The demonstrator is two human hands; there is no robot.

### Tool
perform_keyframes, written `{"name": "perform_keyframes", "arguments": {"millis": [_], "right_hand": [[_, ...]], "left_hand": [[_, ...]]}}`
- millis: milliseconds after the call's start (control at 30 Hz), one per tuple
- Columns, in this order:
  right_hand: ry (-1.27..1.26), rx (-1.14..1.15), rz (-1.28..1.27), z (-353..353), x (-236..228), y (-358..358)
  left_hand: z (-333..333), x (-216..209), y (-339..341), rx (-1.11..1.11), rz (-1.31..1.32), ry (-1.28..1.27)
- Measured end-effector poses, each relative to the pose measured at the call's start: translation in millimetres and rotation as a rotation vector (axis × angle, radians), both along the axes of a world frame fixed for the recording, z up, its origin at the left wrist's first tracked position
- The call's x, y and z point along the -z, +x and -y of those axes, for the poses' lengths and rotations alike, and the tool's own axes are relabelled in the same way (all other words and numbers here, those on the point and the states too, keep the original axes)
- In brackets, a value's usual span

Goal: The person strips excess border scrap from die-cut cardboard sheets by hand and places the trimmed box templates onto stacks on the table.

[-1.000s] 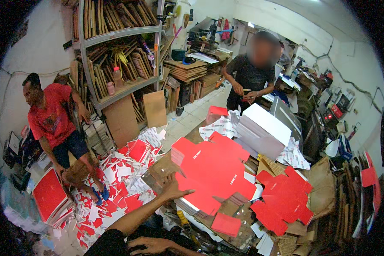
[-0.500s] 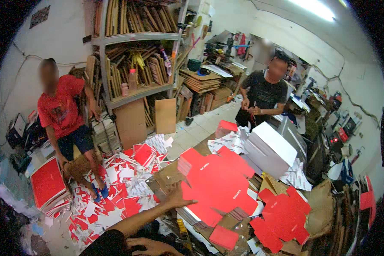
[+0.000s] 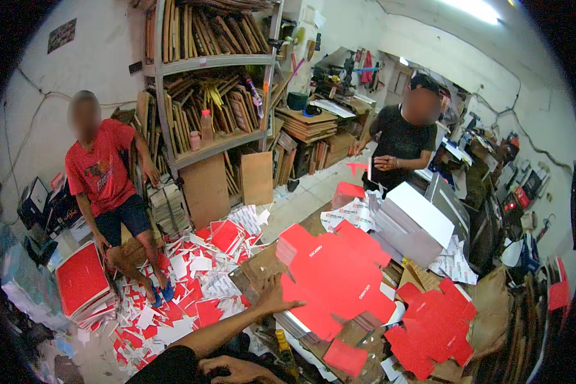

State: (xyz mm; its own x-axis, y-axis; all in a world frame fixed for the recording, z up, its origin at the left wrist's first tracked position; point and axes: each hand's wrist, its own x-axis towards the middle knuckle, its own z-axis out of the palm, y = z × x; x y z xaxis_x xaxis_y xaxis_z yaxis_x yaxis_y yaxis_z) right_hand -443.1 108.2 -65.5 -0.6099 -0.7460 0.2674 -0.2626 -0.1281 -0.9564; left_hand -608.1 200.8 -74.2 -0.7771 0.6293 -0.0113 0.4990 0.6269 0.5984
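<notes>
A stack of red die-cut card sheets (image 3: pixel 339 281), cross-shaped with small white lettering, lies on the table in front of me. My left hand (image 3: pixel 275 299) rests at its left edge, thumb stretched over the top sheet and fingers apart along the side. It does not grip the stack. My right hand (image 3: pixel 240 371) is low at the bottom edge, near my left forearm, fingers loosely spread and nothing visible in it. A smaller stack of red cut sheets (image 3: pixel 432 326) sits to the right. Between it and me is a small red rectangular pile (image 3: pixel 345 357).
White-topped sheets (image 3: pixel 419 221) form a tall block behind the red stack, beside crumpled printed paper (image 3: pixel 349 214). Red and white scraps (image 3: pixel 173 301) cover the floor at left, where a person in red (image 3: pixel 109 179) sits. A person in black (image 3: pixel 403 137) stands across the table.
My view has shifted slightly, so the scene sits further right. The person across has lowered their head and spread their hands, and a red piece now shows by one. My hands keep their places.
</notes>
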Motion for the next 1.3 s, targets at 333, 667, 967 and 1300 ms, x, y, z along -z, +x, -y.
{"name": "perform_keyframes", "arguments": {"millis": [333, 667, 967, 1300], "right_hand": [[0.008, -0.102, -0.016, -12.0, -36.7, -14.0], [0.057, -0.255, 0.061, -7.9, -29.8, -27.2], [-0.092, -0.081, 0.075, -9.7, -6.4, -30.0], [-0.301, 0.179, -0.008, -85.3, -179.3, -3.6]], "left_hand": [[-0.6, -0.8, -3.7, -0.012, 0.007, -0.023], [1.3, -8.5, 0.8, 0.079, -0.103, 0.122], [1.2, -34.6, 6.9, 0.044, -0.033, 0.260], [2.0, 4.6, -16.2, 0.124, -0.140, 0.170]]}}
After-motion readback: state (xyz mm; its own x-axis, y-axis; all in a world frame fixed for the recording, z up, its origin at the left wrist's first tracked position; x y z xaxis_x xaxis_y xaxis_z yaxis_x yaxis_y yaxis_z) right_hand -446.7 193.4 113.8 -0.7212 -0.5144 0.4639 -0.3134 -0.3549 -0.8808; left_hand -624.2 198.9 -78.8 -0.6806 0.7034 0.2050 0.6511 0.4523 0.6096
